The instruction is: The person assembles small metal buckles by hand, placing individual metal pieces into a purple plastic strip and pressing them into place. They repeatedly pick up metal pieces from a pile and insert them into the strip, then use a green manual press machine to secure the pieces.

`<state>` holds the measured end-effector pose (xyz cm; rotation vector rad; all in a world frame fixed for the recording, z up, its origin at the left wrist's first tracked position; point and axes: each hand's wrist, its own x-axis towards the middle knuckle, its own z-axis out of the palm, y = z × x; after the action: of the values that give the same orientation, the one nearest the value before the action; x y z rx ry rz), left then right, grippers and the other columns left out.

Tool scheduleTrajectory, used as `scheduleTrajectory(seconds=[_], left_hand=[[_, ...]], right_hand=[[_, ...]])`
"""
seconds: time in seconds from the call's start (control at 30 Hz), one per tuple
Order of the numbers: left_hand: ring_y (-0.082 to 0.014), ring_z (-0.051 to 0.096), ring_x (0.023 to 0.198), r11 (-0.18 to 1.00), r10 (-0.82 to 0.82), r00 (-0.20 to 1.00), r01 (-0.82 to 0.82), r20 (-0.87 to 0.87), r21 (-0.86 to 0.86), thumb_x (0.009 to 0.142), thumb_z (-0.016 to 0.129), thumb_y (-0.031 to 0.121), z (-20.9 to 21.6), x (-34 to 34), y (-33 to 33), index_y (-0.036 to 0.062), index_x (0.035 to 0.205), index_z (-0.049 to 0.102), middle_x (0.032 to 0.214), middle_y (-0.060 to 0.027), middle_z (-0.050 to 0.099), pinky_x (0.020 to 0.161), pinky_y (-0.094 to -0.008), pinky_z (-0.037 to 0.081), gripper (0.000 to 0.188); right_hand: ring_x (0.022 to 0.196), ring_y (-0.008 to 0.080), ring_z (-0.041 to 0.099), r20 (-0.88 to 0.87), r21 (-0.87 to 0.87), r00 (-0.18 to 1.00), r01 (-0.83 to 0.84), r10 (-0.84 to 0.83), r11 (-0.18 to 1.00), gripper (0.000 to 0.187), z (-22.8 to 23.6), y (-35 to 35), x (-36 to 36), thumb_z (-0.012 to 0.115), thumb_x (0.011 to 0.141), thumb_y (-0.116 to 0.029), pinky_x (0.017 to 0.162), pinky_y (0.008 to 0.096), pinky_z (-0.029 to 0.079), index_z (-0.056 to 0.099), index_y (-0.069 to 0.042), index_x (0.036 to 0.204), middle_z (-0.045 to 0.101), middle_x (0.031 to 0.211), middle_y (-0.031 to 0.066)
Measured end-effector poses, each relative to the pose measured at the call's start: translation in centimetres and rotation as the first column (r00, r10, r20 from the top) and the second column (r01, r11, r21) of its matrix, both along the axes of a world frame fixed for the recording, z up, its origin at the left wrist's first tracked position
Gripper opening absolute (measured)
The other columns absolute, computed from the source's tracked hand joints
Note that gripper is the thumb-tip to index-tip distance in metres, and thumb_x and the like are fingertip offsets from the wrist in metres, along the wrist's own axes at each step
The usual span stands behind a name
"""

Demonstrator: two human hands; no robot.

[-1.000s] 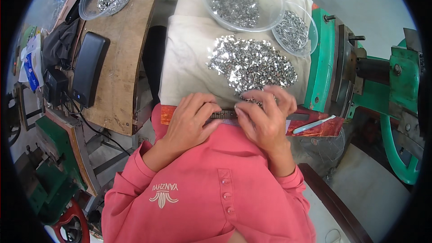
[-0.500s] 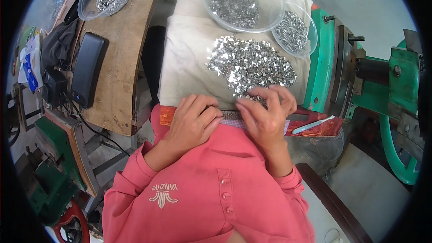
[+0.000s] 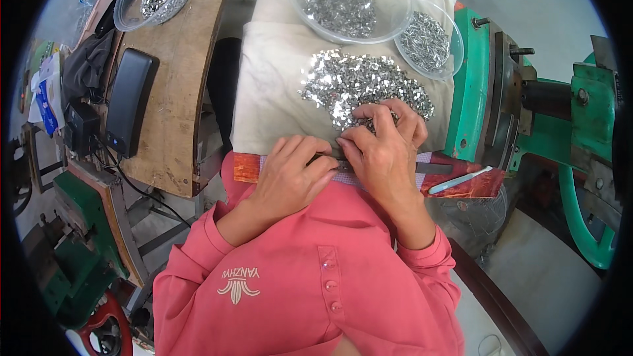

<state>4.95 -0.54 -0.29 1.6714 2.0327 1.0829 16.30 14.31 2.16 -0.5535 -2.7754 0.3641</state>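
A heap of small shiny metal pieces [image 3: 369, 79] lies on a pale cloth [image 3: 277, 99] in front of me. My right hand [image 3: 386, 148] is at the heap's near edge, thumb and forefinger drawn together; whatever is between them is too small to make out. My left hand [image 3: 293, 171] is closed, its fingertips on a narrow dark metal strip [image 3: 344, 167] that lies across the red-patterned board [image 3: 247, 167] near my body. My right hand covers part of this strip. A light-blue handled tool [image 3: 461, 179] rests on the board's right end.
Beyond the heap stand a large clear tub [image 3: 349, 36] and a smaller clear tub [image 3: 455, 59] of metal pieces. Green machinery [image 3: 471, 92] borders the right side. On the wooden table [image 3: 168, 105] at left are a black device [image 3: 132, 102] and another tub [image 3: 122, 10].
My right hand has moved forward from above the strip to the heap's near edge, its fingers lower. My left hand has shifted slightly to the right, still at the strip.
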Motion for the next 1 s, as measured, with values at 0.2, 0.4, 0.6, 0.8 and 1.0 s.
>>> scheduleTrajectory(seconds=[0.2, 0.4, 0.6, 0.8, 1.0], left_hand=[[-0.0242, 0.059, 0.092, 1.0, -0.019, 1.0, 0.019, -0.005, -0.006, 0.076, 0.074, 0.009, 0.0, 0.3, 0.5, 0.0069, 0.089, 0.067, 0.102, -0.004, 0.062, 0.081, -0.0368, 0.044, 0.015], [-0.0244, 0.059, 0.092, 1.0, -0.013, 1.0, 0.013, 0.023, -0.004, 0.077, 0.076, 0.012, 0.0, 0.2, 0.5, 0.0072, 0.091, 0.065, 0.101, -0.0045, 0.061, 0.08, -0.0374, 0.043, 0.018], [-0.0228, 0.058, 0.088, 1.0, -0.01, 0.999, 0.009, 0.034, 0.016, 0.075, 0.08, 0.016, -0.3, 0.5, 0.7, 0.0098, 0.091, 0.067, 0.098, -0.0031, 0.062, 0.076, -0.0362, 0.041, 0.022], [-0.0224, 0.058, 0.088, 0.999, -0.044, 0.999, 0.044, -0.005, 0.02, 0.076, 0.079, 0.015, -0.3, 0.6, 1.3, 0.0105, 0.087, 0.066, 0.096, -0.0017, 0.062, 0.077, -0.0365, 0.041, 0.017], [-0.024, 0.058, 0.09, 1.0, -0.015, 1.0, 0.015, 0.012, -0.009, 0.075, 0.079, 0.015, -0.1, 0.6, 1.2, 0.0091, 0.093, 0.065, 0.099, -0.0034, 0.062, 0.079, -0.0372, 0.041, 0.024]], right_hand=[[0.118, 0.0264, 0.047, -0.004, -0.044, 0.999, 0.04, -0.04, 0.998, 0.013, 0.3, -0.3, 0.0, 0.079, 0.068, -0.016, 0.098, 0.045, 0.026, 0.072, -0.013, 0.079, 0.063, 0.109, -0.002], [0.115, 0.0261, 0.049, -0.098, -0.108, 0.994, 0.038, -0.049, 0.993, 0.01, -0.4, 0.0, 1.3, 0.079, 0.073, -0.015, 0.098, 0.0436, 0.026, 0.073, -0.014, 0.081, 0.064, 0.104, -0.0033], [0.112, 0.0278, 0.049, -0.132, -0.188, 0.986, 0.071, -0.097, 0.98, 0.015, -1.0, -1.3, 4.8, 0.083, 0.071, -0.017, 0.098, 0.0413, 0.027, 0.076, -0.019, 0.085, 0.066, 0.101, -0.0047], [0.114, 0.0274, 0.048, -0.132, -0.21, 0.983, 0.099, -0.129, 0.973, 0.018, -1.4, -1.6, 5.5, 0.084, 0.071, -0.017, 0.097, 0.0412, 0.027, 0.078, -0.021, 0.087, 0.066, 0.102, -0.0051], [0.115, 0.0247, 0.047, -0.139, -0.013, 0.989, 0.058, -0.06, 0.998, 0.017, -0.8, -0.4, 3.2, 0.081, 0.072, -0.018, 0.097, 0.0404, 0.027, 0.076, -0.021, 0.088, 0.065, 0.105, -0.0047]])
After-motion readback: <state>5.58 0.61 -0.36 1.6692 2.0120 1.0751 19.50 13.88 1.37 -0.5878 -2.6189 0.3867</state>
